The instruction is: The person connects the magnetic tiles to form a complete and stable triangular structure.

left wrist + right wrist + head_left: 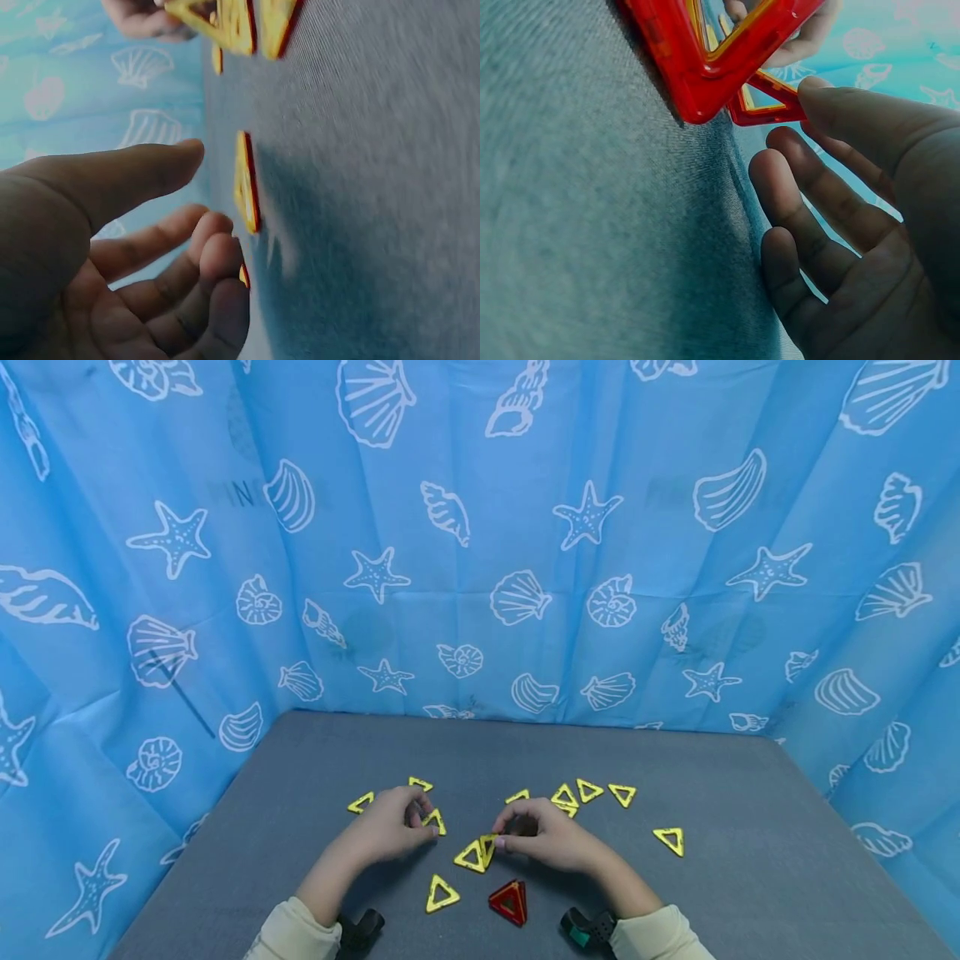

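My right hand (551, 839) pinches a yellow triangular magnetic tile (491, 850) between thumb and forefinger. Its reddish edge (769, 116) shows in the right wrist view, the other fingers loosely bent. That tile is tilted against or overlaps another yellow triangle tile (471, 866); whether they touch is unclear. My left hand (386, 822) hovers low over the table, thumb and fingers apart. Beside its fingertips lies a yellow triangle tile (246, 184) with a red edge, beyond the gap between thumb and fingers. Closer to me are red triangle tiles (521, 902), apparently stacked.
On the grey table (750, 877), one yellow triangle (432, 893) lies left of the red ones. Several more yellow triangles (622, 794) are scattered behind the hands, and a lone triangle (679, 842) is off right. A blue shell-patterned curtain (480, 568) hangs behind.
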{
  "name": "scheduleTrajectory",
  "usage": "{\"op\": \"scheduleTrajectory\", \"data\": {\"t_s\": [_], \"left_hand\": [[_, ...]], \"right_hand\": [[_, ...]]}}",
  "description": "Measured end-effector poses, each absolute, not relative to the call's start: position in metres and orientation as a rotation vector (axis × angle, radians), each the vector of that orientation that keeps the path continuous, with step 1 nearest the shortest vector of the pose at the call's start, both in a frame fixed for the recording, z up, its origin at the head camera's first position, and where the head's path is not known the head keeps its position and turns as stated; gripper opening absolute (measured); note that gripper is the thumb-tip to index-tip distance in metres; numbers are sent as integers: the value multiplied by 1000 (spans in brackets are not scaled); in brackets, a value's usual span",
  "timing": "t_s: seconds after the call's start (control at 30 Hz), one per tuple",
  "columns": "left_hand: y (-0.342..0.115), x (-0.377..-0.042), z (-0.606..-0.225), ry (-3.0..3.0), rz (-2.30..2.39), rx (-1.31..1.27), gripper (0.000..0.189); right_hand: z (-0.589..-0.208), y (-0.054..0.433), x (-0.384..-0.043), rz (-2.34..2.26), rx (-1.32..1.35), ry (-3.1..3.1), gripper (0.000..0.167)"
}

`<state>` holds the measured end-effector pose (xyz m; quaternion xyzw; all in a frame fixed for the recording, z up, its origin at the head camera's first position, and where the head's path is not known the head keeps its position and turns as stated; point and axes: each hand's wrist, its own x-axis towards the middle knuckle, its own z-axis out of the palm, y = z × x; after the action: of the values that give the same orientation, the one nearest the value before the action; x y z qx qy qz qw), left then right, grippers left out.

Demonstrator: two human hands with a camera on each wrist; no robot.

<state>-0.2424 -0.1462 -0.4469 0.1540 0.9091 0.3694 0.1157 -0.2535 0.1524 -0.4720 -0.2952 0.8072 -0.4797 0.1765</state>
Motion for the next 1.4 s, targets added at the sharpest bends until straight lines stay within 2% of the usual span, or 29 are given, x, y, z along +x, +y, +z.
{"op": "scheduleTrajectory", "data": {"t_s": [0.2, 0.8, 1.17, 1.4], "left_hand": [[-149, -245, -452, 2693, 1007, 351, 31], [-146, -248, -457, 2687, 967, 447, 19], [-146, -248, -454, 2657, 1090, 596, 11], [-140, -246, -451, 2582, 1155, 681, 14]], "right_hand": [[-473, 152, -253, -1382, -836, 2280, 12], [-472, 151, -251, -1392, -797, 2266, 13], [-470, 151, -251, -1395, -809, 2269, 13], [-471, 150, -251, -1397, -796, 2267, 13]]}}
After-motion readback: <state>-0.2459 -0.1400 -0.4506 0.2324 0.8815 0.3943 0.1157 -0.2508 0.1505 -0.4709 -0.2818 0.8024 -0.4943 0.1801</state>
